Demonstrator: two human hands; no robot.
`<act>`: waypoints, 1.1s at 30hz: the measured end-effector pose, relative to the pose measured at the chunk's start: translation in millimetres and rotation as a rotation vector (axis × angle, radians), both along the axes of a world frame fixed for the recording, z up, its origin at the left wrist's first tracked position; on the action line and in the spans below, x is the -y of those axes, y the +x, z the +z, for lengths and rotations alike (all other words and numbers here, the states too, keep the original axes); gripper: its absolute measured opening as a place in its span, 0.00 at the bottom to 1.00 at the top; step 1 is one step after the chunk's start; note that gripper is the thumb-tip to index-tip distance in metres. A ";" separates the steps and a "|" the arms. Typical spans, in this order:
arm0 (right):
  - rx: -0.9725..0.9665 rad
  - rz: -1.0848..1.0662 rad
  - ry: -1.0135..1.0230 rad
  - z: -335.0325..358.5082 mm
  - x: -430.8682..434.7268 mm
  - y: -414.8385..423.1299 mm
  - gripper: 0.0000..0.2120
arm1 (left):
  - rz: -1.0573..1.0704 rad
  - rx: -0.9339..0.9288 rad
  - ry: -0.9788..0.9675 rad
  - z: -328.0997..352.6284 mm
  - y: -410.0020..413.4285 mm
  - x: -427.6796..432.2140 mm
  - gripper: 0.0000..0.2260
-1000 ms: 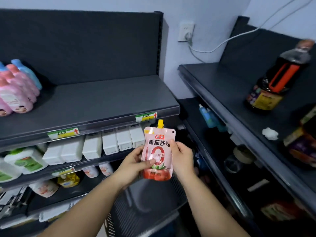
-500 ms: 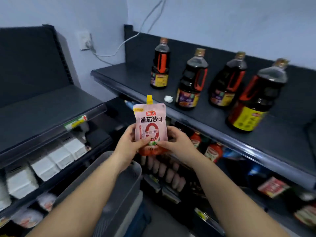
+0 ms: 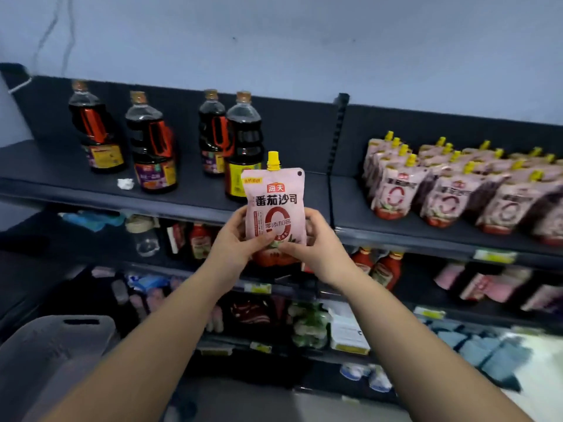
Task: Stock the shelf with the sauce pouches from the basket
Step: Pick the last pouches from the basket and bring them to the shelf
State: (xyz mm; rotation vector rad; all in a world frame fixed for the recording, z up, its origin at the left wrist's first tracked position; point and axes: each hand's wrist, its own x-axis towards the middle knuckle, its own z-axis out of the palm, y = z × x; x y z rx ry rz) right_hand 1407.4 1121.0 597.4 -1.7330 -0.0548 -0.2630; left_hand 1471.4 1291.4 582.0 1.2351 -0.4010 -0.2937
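Both hands are holding one pink sauce pouch (image 3: 275, 208) upright in the air, its yellow cap (image 3: 273, 161) pointing up and its printed front facing the camera. The left hand (image 3: 233, 243) is gripping the pouch's lower left edge with the thumb lying across the front, and the right hand (image 3: 320, 248) is gripping the lower right edge the same way, so the red bottom of the pouch is partly hiding behind the fingers. The pouch is hovering in front of the top shelf (image 3: 189, 197), clear of the board. In view it is sitting between four dark soy sauce bottles (image 3: 152, 147) on the left and the stocked pouches (image 3: 393, 190), which are standing in rows further right on that shelf, past the upright divider. A small white crumpled scrap (image 3: 125, 183) is lying on the board beside the second bottle. Red sauce bottles (image 3: 387, 269) are standing on the shelf below, just right of the right wrist. The grey basket (image 3: 54, 345) is showing at the lower left corner, beneath the left forearm; what it holds cannot be seen.
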 end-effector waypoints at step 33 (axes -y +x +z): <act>0.097 -0.793 -0.076 43.5 476.9 -186.1 0.27 | -0.658 0.214 0.049 54.1 -91.0 564.8 0.30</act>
